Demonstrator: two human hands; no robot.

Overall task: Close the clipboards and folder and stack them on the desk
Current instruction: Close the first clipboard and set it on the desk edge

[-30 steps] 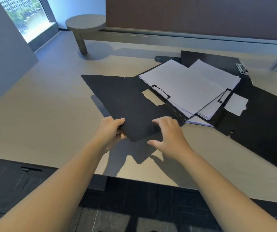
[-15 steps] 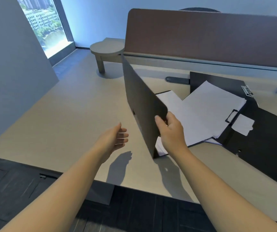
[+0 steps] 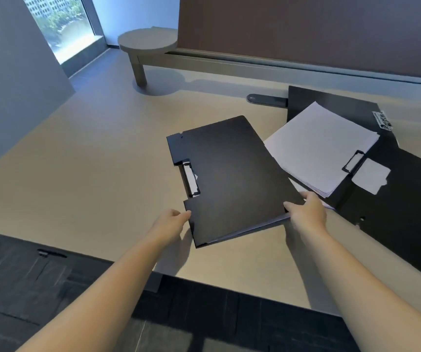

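A black clipboard [image 3: 229,179] lies on the beige desk [image 3: 90,174] with its cover folded down over the papers; a metal clip shows through a notch on its left edge. My right hand [image 3: 306,212] grips its near right corner, thumb on top. My left hand [image 3: 171,222] touches its near left edge with the fingertips. To the right, a second black clipboard [image 3: 412,204] lies open with a white paper stack [image 3: 323,148] under its clip. Behind it a black folder [image 3: 331,102] with a metal ring mechanism lies open.
A brown divider panel [image 3: 306,34] runs along the desk's far edge. A round grey stand [image 3: 148,44] rises at the back left. A dark cable cover [image 3: 268,100] sits in the desk near the folder. The desk's front edge is near my arms.
The clipboard cover, flat open to the left and then upright in my right hand, has swung down over the papers. My left hand has come back to the clipboard's left edge.
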